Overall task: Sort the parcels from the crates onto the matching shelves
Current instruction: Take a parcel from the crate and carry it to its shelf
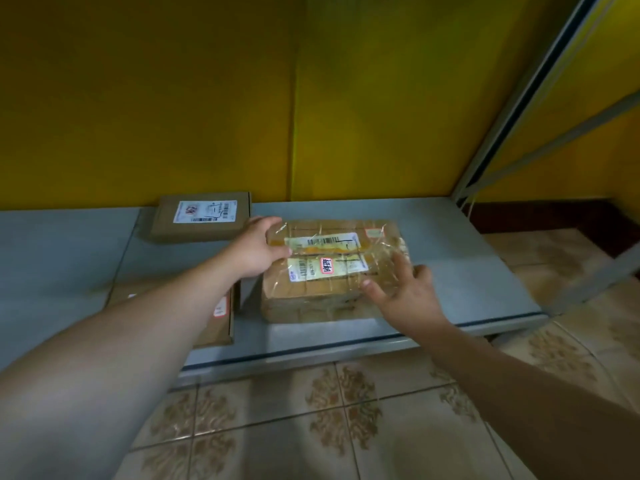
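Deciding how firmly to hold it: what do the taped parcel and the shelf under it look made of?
The taped parcel: brown cardboard, wrapped in clear glossy tape or film; glare and wrinkles show. The shelf: smooth grey-blue sheet, probably painted metal, matte with a folded front lip.

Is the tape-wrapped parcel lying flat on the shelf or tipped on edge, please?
Flat: the tape-wrapped parcel rests on the grey shelf, labels facing up.
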`<state>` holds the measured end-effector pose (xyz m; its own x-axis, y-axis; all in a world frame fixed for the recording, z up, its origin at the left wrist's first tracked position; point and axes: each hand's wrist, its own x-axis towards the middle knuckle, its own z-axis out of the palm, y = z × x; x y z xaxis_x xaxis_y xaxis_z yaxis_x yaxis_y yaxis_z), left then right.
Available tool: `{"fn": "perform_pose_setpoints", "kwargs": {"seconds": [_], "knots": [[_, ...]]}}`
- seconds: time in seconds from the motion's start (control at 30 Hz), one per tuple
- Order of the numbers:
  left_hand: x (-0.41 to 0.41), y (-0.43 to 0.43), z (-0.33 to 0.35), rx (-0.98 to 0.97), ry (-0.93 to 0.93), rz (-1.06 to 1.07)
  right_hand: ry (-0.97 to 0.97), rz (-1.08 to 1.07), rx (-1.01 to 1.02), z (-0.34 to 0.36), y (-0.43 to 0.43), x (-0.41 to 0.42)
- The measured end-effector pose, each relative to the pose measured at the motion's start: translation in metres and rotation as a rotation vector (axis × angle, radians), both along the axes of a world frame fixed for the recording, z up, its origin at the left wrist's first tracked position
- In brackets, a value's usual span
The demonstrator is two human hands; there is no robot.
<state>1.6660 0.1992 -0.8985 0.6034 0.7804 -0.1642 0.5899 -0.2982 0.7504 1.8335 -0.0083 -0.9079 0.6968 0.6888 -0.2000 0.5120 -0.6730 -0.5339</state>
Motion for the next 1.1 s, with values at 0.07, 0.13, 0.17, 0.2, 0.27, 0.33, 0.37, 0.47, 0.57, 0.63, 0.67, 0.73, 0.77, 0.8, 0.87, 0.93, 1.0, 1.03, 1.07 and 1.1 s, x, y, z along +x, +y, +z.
{"fn": "perform_pose_setpoints", "kwargs": {"seconds": [0.07,0.13,0.17,0.2,0.27,0.33,0.37,0.47,0.57,0.63,0.67,0.73,0.77,0.8,0.87,0.93,1.0,1.03,1.07,1.1], "knots": [[0.003,0.009,-0.007,0.001,0.017,-0.003,-0.022,-0.002,0.009,-0.008,0.006,0.001],[-0.003,0.015,-0.011,-0.030,0.008,0.001,-0.108,0.003,-0.042,-0.007,0.012,0.003],[-0.009,0.017,-0.013,-0.053,0.006,0.009,-0.190,0.024,-0.083,-0.004,0.015,0.003],[-0.016,0.018,-0.016,-0.065,0.007,0.029,-0.279,0.067,-0.111,-0.001,0.019,0.002],[-0.036,0.017,-0.028,-0.033,0.077,0.092,-0.394,0.207,-0.122,0.004,0.029,-0.005],[-0.061,0.016,-0.047,0.065,0.265,0.103,-0.417,0.363,-0.152,0.004,0.044,-0.019],[-0.073,0.015,-0.058,0.121,0.383,0.071,-0.424,0.424,-0.182,0.002,0.051,-0.026],[-0.095,0.010,-0.084,0.232,0.591,-0.004,-0.514,0.496,-0.230,-0.011,0.069,-0.036],[-0.098,0.004,-0.096,0.301,0.602,-0.002,-0.577,0.490,-0.203,-0.017,0.086,-0.032],[-0.097,0.000,-0.101,0.346,0.613,0.012,-0.595,0.491,-0.186,-0.017,0.098,-0.027],[-0.098,0.000,-0.104,0.359,0.619,0.017,-0.602,0.491,-0.183,-0.018,0.104,-0.024],[-0.100,0.001,-0.108,0.376,0.617,0.019,-0.620,0.484,-0.173,-0.021,0.117,-0.017],[-0.100,0.001,-0.109,0.382,0.613,0.020,-0.628,0.477,-0.169,-0.022,0.124,-0.014],[-0.101,0.001,-0.110,0.384,0.610,0.024,-0.634,0.468,-0.167,-0.023,0.132,-0.010],[-0.101,0.001,-0.111,0.388,0.609,0.029,-0.633,0.450,-0.165,-0.025,0.148,-0.003],[-0.101,0.000,-0.111,0.394,0.601,0.029,-0.647,0.441,-0.153,-0.027,0.162,0.004],[-0.101,0.000,-0.111,0.395,0.593,0.035,-0.678,0.436,-0.121,-0.029,0.175,0.012],[-0.101,-0.001,-0.110,0.395,0.595,0.036,-0.690,0.435,-0.107,-0.030,0.180,0.016],[-0.101,-0.001,-0.109,0.396,0.600,0.036,-0.699,0.438,-0.096,-0.031,0.185,0.021],[-0.101,-0.001,-0.109,0.398,0.603,0.039,-0.706,0.443,-0.088,-0.032,0.191,0.025]]}}
